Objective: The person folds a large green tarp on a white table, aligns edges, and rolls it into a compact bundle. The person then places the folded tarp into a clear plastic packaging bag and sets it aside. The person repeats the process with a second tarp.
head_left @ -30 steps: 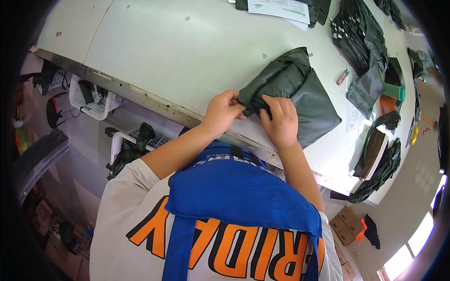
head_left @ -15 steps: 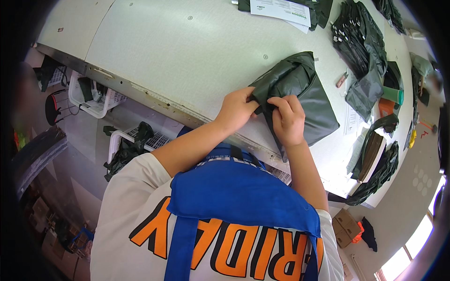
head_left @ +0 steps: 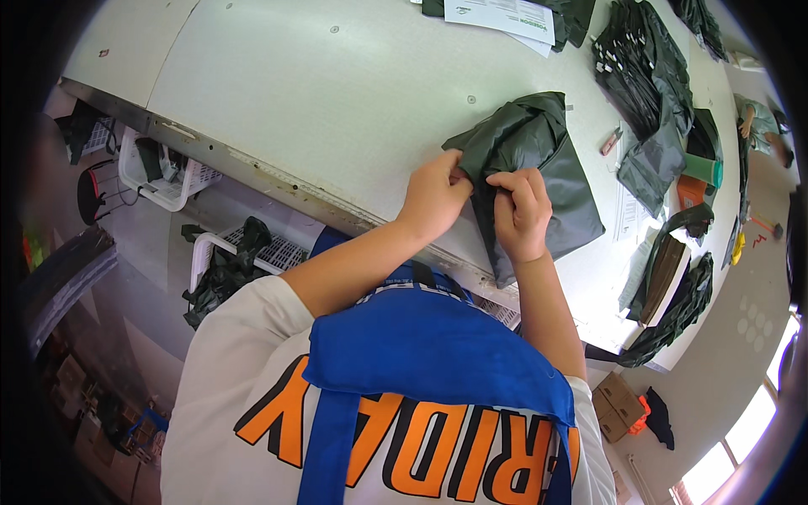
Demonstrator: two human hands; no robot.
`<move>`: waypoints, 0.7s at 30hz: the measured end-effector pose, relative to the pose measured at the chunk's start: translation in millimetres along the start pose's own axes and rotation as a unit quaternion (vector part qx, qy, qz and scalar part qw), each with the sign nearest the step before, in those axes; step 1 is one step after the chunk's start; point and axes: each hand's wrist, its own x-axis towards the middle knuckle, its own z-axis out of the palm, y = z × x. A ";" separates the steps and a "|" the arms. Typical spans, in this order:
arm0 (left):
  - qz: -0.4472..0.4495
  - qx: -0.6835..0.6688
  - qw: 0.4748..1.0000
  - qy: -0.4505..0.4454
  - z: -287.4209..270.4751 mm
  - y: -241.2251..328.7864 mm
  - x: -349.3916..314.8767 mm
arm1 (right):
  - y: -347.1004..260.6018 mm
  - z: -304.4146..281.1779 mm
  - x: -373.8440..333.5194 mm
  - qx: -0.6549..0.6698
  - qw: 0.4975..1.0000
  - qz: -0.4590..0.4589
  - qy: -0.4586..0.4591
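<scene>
A dark green sheet of smooth, coated-looking fabric (head_left: 566, 198) lies folded and bunched near the front edge of the table. My left hand (head_left: 433, 198) pinches its left edge between thumb and fingers. Close beside it, my right hand (head_left: 522, 210) is closed on a fold of the same fabric, thumb and forefinger together. A narrow end of the fabric drops toward the table edge between my wrists. Whether anything small sits between my fingertips is hidden.
The pale table (head_left: 278, 93) ends in a worn metal edge. To the right lie a bundle of black strips (head_left: 631, 76), a small red cutter (head_left: 611, 141) and a green cone (head_left: 704, 169). Papers (head_left: 497, 18) rest at the far side. White baskets (head_left: 160, 172) stand below on the left.
My left hand has shifted slightly right, closer to my right hand, and turned more over the fabric's edge. The fabric's left corner now fans out farther left. My right hand stays pinched.
</scene>
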 end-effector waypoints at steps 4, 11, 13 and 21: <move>-0.032 -0.140 0.986 -0.083 2.1 7.3 -12.4 | 1.0 1.0 -0.4 0.006 1.000 -0.010 0.011; -0.167 -0.160 0.967 -0.104 -4.0 -9.8 -0.7 | 4.2 0.7 -4.0 0.026 0.999 -0.018 0.009; -0.253 -0.284 0.919 -0.107 -10.6 -7.6 -2.3 | 4.4 1.0 -7.4 0.051 0.998 -0.020 -0.003; -0.140 0.162 0.967 -0.135 -58.3 2.5 4.8 | 3.9 9.0 -24.9 0.023 0.998 -0.016 -0.054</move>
